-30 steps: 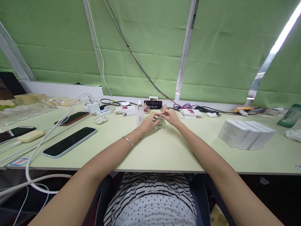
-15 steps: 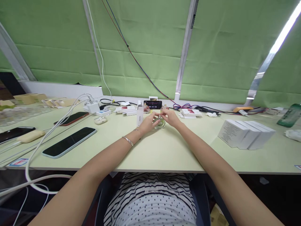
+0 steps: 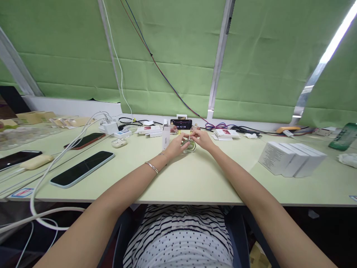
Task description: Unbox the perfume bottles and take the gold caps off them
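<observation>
A small clear glass bottle, which looks like a perfume bottle point(image 3: 191, 147), stands on the table in front of me. My left hand point(image 3: 175, 145) is closed around its left side, the thumb along the glass. At the bottle's top, my right hand point(image 3: 203, 140) has thumb and fingertips pinched together; those fingers partly hide the neck. An upright white carton point(image 3: 165, 137) stands just left of my left hand. Behind my hands are two more ornate bottles, one on the left point(image 3: 173, 129) and one on the right point(image 3: 194, 127).
A phone point(image 3: 181, 124) showing a timer leans at the back. White boxes point(image 3: 291, 160) stand in a row at right. Flat packs point(image 3: 227, 134) and cables point(image 3: 245, 130) lie along the wall. Phones point(image 3: 83, 169) and white cords point(image 3: 52, 167) occupy the left.
Both hands stay at the bottle in nearly the same pose. Only a very slight finger shift shows.
</observation>
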{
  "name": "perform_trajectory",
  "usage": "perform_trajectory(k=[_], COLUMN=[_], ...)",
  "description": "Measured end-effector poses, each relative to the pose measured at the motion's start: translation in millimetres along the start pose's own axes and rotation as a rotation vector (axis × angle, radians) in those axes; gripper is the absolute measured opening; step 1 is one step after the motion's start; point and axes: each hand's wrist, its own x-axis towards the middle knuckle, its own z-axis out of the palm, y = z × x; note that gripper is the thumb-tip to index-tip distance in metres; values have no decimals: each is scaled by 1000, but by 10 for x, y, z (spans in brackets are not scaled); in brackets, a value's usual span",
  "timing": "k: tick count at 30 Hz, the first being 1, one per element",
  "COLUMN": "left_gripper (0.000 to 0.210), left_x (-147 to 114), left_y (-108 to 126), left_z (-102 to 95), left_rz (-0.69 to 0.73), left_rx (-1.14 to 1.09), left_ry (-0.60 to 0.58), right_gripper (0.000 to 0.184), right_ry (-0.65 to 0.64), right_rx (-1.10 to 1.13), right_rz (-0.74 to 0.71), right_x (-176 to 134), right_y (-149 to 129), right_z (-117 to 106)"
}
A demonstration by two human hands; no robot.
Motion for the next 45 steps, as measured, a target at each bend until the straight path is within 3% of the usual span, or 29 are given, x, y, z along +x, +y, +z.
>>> perform_trajectory(k=[45], left_gripper=[25], left_x=[9], left_y=[-2], left_z=[-9], left_rz=[-1], left_rx=[24], left_ry=[-13], right_gripper=[5], right_ry=[-12], right_rx=[29], right_rz=[25], right_x=[4], right_y=[14], right_z=[1])
